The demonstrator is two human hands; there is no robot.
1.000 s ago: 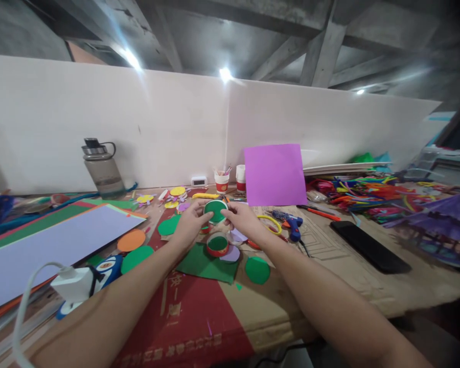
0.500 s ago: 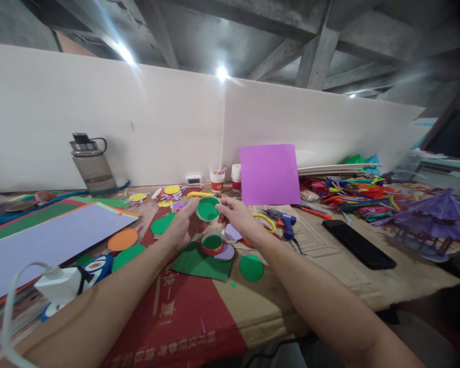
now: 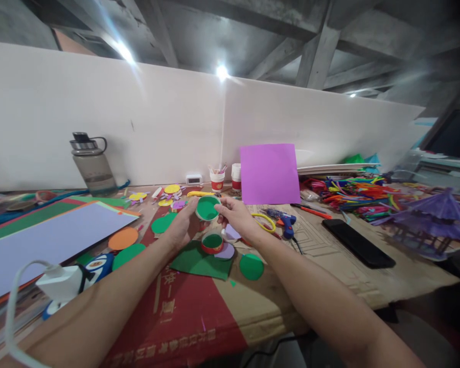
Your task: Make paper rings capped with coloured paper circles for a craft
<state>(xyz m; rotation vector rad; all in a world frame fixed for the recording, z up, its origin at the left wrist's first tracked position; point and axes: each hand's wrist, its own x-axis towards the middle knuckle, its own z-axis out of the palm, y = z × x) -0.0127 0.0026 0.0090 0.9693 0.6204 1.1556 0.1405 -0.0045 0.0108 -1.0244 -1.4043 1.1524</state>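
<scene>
Between my two hands, a paper cup piece (image 3: 208, 208) with a white rim and a green disc inside is held above the table, its round face tilted toward me. My left hand (image 3: 184, 226) is closed around its left side. Fingers of my right hand (image 3: 235, 215) pinch its right edge. Just below sits a short red ring-shaped cup piece (image 3: 212, 243), also green inside. It stands on a dark green sheet (image 3: 199, 263), beside a light purple disc (image 3: 225, 251). A loose green disc (image 3: 252, 267) lies to the right.
A blue glue gun (image 3: 287, 225) and a black phone (image 3: 358, 244) lie to the right, near colourful pipe cleaners (image 3: 352, 191) and a purple pavilion model (image 3: 433, 220). Coloured sheets (image 3: 61, 240), a power plug (image 3: 61, 281) and a bottle (image 3: 94, 166) occupy the left. A purple sheet (image 3: 269, 174) leans at the back.
Little differs. Both hands keep hold of the cup piece, and the fingers of my right hand have shifted slightly at its rim.
</scene>
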